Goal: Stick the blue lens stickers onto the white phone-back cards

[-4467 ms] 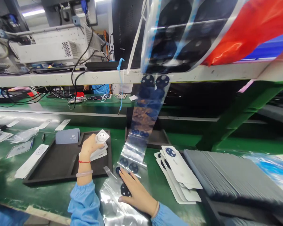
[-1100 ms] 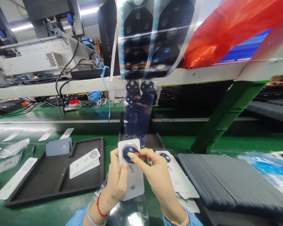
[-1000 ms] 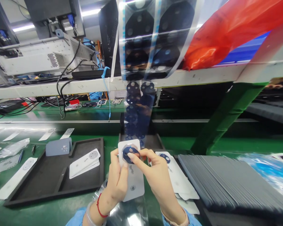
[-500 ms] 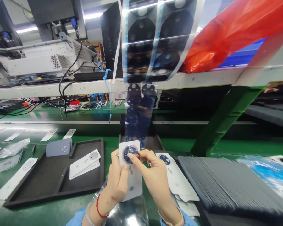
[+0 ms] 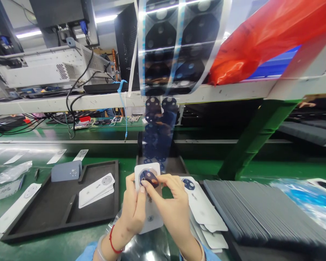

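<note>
My left hand (image 5: 134, 204) grips the left edge of a white phone-shaped panel (image 5: 149, 226), held upright at the centre, thumb on its front. A dark blue round sticker (image 5: 149, 177) with holes lies on the panel's upper end. My right hand (image 5: 171, 203) pinches that sticker at its right side, thumb and forefinger together on it. Whether the sticker is fully flat cannot be made out. Right of my right hand lies a stack of white panels (image 5: 203, 206), the top one with a dark blue sticker. A clear strip of dark stickers (image 5: 159, 134) hangs behind the held panel.
A black tray (image 5: 43, 206) on the left holds white panels (image 5: 96, 190) and a grey-blue panel (image 5: 66, 171). On the right stand many grey sheets (image 5: 260, 214) in a row. A green post (image 5: 260, 137) and a red bag (image 5: 241, 54) are beyond.
My right thumb and fingers have shifted slightly left across the sticker. The held panel has moved a little left with my left hand, and the whole view has shifted slightly.
</note>
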A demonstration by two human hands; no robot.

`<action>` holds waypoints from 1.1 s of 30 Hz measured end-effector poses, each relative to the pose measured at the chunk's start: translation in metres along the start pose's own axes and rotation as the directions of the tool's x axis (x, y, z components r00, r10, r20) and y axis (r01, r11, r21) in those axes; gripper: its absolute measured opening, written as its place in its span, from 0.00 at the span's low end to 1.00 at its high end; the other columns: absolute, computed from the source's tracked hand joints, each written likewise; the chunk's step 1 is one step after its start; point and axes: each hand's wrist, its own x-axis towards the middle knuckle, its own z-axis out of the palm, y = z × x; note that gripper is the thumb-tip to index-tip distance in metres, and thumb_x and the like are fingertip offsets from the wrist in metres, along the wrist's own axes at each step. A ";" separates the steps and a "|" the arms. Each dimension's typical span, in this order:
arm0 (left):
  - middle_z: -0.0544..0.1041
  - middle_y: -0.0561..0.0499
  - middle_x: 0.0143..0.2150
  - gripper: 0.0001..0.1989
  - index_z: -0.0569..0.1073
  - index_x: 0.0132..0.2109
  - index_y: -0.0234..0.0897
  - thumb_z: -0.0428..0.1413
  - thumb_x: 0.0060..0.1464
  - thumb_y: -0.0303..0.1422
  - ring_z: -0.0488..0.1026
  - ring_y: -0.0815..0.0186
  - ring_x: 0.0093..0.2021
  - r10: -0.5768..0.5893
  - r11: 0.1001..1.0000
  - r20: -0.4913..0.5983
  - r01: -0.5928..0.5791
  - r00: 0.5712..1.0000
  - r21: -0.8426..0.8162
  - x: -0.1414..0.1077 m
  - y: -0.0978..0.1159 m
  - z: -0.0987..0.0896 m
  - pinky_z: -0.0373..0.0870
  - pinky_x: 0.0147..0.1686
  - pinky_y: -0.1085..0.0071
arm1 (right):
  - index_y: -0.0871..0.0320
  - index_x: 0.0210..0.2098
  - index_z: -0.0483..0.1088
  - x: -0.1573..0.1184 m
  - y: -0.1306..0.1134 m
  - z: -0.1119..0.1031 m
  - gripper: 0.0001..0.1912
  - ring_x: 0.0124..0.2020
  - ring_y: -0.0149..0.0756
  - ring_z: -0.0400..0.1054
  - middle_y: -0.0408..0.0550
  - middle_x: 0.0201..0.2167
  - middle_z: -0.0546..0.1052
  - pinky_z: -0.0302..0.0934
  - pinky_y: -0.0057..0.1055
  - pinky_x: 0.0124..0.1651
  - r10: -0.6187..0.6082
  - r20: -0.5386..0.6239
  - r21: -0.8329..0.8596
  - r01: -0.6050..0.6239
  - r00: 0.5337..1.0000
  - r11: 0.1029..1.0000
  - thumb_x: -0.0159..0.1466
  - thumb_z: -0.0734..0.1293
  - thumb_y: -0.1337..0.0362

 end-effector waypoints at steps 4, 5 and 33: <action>0.81 0.39 0.53 0.15 0.61 0.60 0.36 0.42 0.72 0.34 0.82 0.56 0.48 0.103 0.994 0.051 -0.105 0.993 0.038 0.001 -0.005 0.000 0.77 0.48 0.59 | 0.51 0.28 0.75 0.002 -0.003 -0.002 0.09 0.35 0.45 0.67 0.43 0.28 0.76 0.58 0.41 0.42 0.066 0.042 -0.014 -0.066 0.997 0.998 0.57 0.76 0.56; 0.80 0.38 0.55 0.15 0.60 0.62 0.36 0.42 0.72 0.33 0.81 0.55 0.51 0.146 0.986 0.057 -0.150 0.988 0.074 0.001 -0.007 -0.001 0.76 0.49 0.58 | 0.51 0.28 0.75 0.003 -0.004 -0.003 0.08 0.36 0.45 0.67 0.44 0.28 0.76 0.58 0.41 0.43 0.088 0.055 -0.009 -0.088 0.995 0.996 0.57 0.76 0.57; 0.79 0.48 0.37 0.11 0.69 0.50 0.37 0.51 0.68 0.39 0.80 0.61 0.33 0.027 0.992 0.032 -0.031 0.999 0.126 0.005 -0.012 0.002 0.75 0.33 0.68 | 0.52 0.67 0.52 0.004 0.019 0.003 0.43 0.51 0.50 0.72 0.59 0.60 0.70 0.65 0.48 0.53 -0.028 -0.027 -0.012 0.028 0.999 1.000 0.59 0.74 0.54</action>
